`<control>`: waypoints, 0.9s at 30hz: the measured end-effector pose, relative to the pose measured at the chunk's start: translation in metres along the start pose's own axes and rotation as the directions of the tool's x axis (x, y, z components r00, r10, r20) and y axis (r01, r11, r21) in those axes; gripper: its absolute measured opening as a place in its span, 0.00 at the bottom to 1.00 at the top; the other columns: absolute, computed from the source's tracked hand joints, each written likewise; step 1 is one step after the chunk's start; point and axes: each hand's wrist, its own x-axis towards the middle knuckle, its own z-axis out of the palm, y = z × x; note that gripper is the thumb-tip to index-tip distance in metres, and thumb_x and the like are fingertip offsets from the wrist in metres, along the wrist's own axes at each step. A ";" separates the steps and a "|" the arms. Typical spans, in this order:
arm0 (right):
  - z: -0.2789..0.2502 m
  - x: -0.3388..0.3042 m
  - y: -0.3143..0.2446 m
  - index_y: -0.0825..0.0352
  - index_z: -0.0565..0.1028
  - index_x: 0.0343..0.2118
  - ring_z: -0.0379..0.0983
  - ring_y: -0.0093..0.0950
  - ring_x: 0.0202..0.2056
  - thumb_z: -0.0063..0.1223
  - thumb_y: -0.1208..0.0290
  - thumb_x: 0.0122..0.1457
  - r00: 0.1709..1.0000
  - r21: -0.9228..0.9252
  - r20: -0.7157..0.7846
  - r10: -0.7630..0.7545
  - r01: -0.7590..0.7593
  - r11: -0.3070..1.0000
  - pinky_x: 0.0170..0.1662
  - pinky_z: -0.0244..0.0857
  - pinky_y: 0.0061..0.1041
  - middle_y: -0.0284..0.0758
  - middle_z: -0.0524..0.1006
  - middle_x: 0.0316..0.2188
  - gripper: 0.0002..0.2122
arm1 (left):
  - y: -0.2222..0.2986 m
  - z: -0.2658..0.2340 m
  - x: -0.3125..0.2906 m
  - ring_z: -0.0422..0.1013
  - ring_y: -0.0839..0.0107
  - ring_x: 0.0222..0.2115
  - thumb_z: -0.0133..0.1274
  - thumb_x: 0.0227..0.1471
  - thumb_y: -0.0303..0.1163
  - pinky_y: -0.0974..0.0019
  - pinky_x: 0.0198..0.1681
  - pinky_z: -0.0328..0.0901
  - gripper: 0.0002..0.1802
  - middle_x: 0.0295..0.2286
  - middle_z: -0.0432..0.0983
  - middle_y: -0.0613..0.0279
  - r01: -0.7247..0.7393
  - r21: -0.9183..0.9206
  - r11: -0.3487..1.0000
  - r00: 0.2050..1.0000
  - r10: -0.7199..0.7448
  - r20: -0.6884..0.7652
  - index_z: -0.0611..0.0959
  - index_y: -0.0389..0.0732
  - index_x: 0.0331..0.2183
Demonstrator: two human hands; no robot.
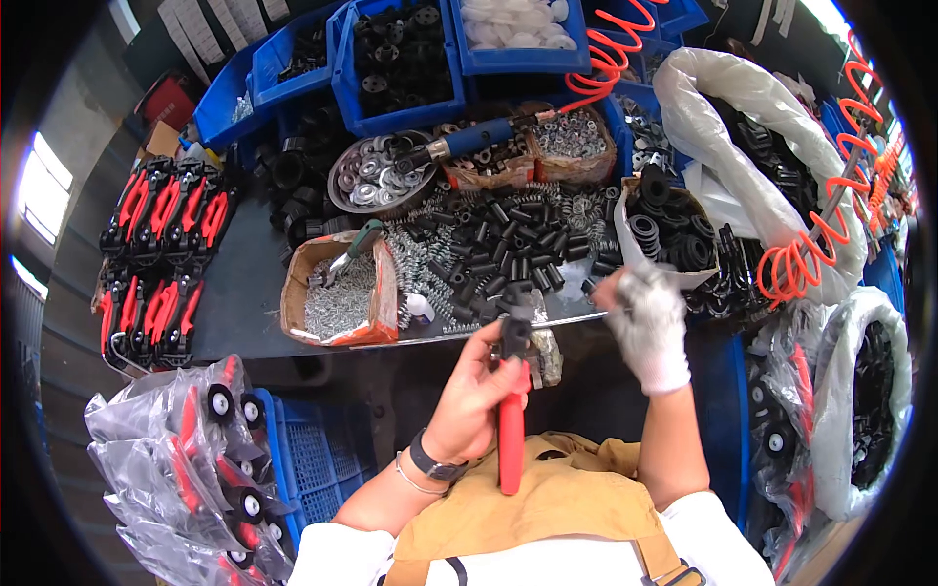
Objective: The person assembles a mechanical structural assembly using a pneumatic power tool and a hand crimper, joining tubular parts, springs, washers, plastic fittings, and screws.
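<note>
My left hand [471,396] is closed around a part with a red handle [511,444] and a black head [515,337], held upright in front of my apron. My right hand [648,327], in a white glove, is over the bench's near edge, blurred by motion. Its fingers are smeared, so I cannot tell if they hold anything. Beyond both hands lies a pile of short black tubes [508,239] among loose metal springs [415,249]. Black rings [669,220] fill a box just past my right hand.
A carton of small metal pieces [342,311] holds a green-handled tool [363,242]. A blue power driver [469,139] lies across a bowl of washers [371,181]. Blue bins [391,125] line the back. Red coiled hoses [801,264] hang right. Bagged wheeled parts [186,439] stack left.
</note>
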 end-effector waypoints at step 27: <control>-0.016 -0.031 -0.061 0.64 0.75 0.34 0.73 0.38 0.35 0.63 0.80 0.40 0.830 -0.004 -0.240 -0.504 0.518 0.855 0.36 0.71 0.34 0.37 0.73 0.39 0.15 | -0.017 0.031 0.008 0.71 0.74 0.35 0.53 0.58 0.28 0.69 0.40 0.68 0.20 0.38 0.73 0.63 -0.025 -0.289 0.957 0.992 -0.012 -0.126 0.69 0.42 0.51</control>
